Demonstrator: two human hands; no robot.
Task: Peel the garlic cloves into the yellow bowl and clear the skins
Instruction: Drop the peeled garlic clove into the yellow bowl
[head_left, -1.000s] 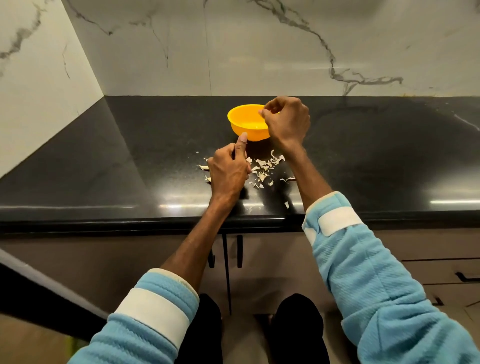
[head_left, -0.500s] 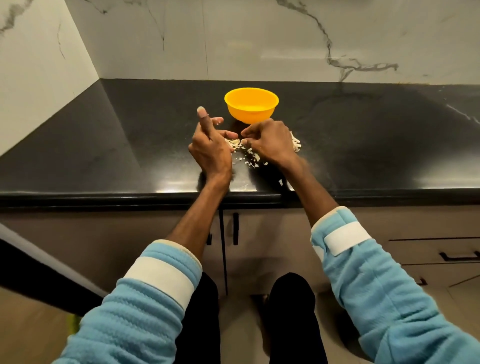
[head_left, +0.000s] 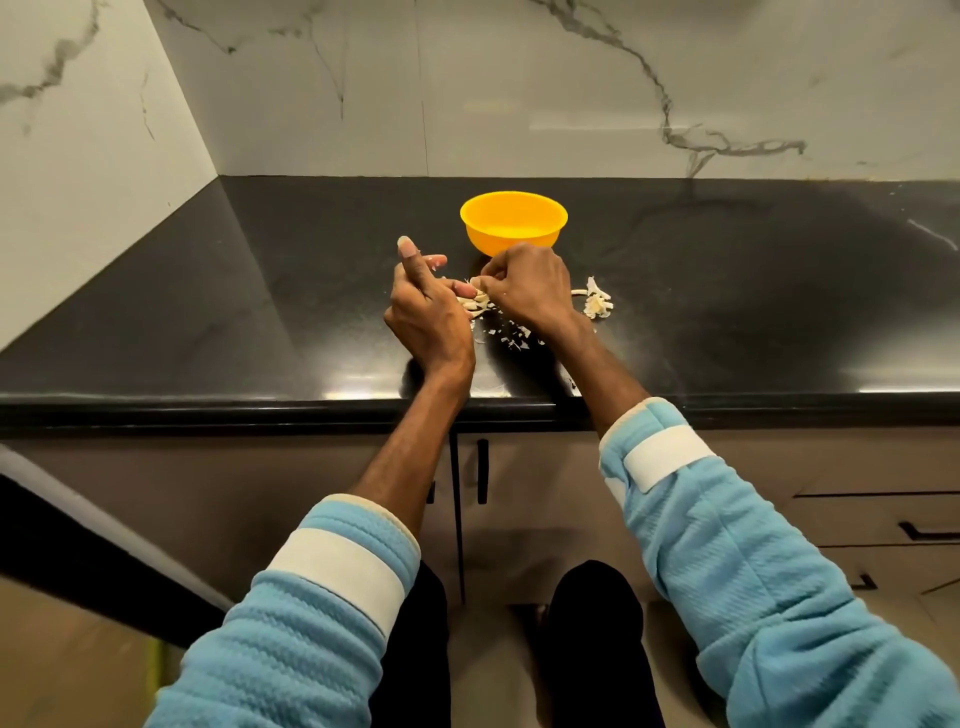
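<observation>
The garlic (head_left: 476, 303) is sitting between the two hands, a small pale cluster held just above the counter. The left hand (head_left: 426, 312) is gripping it from its own side with the thumb and lower fingers curled in, while two upper fingers are sticking out straight and touching nothing. The right hand (head_left: 530, 291) is meeting it knuckle to knuckle, all fingers curled, and its fingertips are pinching the top of the garlic. How many cloves are in the cluster cannot be told.

Just beyond the right hand's knuckles the yellow bowl (head_left: 545, 236) is standing upright, its near wall partly hidden by that hand. Loose skins (head_left: 511, 336) are lying scattered under and just below the right wrist, and a larger papery garlic remnant (head_left: 597, 304) is lying to the outer side of that hand. Everything is resting on a black countertop (head_left: 260, 312) backed by a marble wall (head_left: 519, 104). Light blue sleeves (head_left: 727, 545) are covering both forearms short of the wrists.
</observation>
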